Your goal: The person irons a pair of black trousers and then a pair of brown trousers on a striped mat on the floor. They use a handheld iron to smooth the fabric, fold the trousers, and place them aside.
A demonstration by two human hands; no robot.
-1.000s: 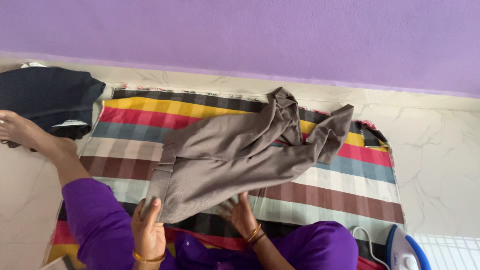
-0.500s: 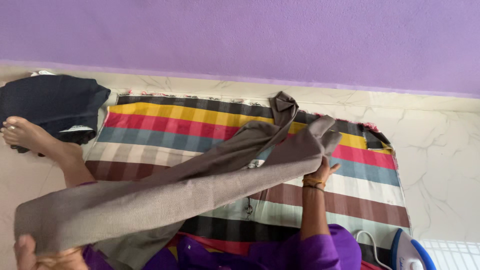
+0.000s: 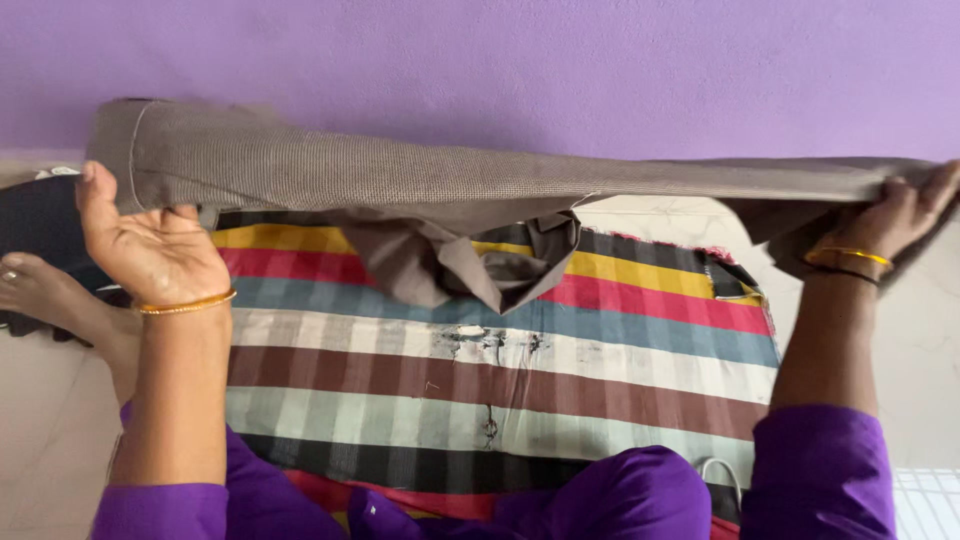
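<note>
So nearest you is your purple lap point(image 3: 610, 490), with the striped mat point(image 3: 500, 360) spread flat on the floor right past it. Your left hand point(image 3: 150, 245) is up at the left, grip closed on one end of the brown trousers point(image 3: 450, 180), thumb on your side and fingers wrapped over the folded edge. Your right hand point(image 3: 900, 225) is way out at the right edge, clamped on the other end, though its fingertips are partly buried in cloth. The trousers hang in the air between both hands, stretched nearly level above the mat, with a loose bunch sagging down in the middle and almost brushing the yellow stripe.

My take: keep the pull even on both ends so the top edge stays straight, and let that saggy middle bit shake out before the cloth meets the mat, or it'll crease under.

Room-wise, the mat is open across its middle. Watch the left side, where your foot point(image 3: 40, 290) and a dark garment point(image 3: 40, 215) sit just off the mat's edge. Behind it all is marble floor point(image 3: 930, 320) and then the purple wall point(image 3: 500, 60).
</note>
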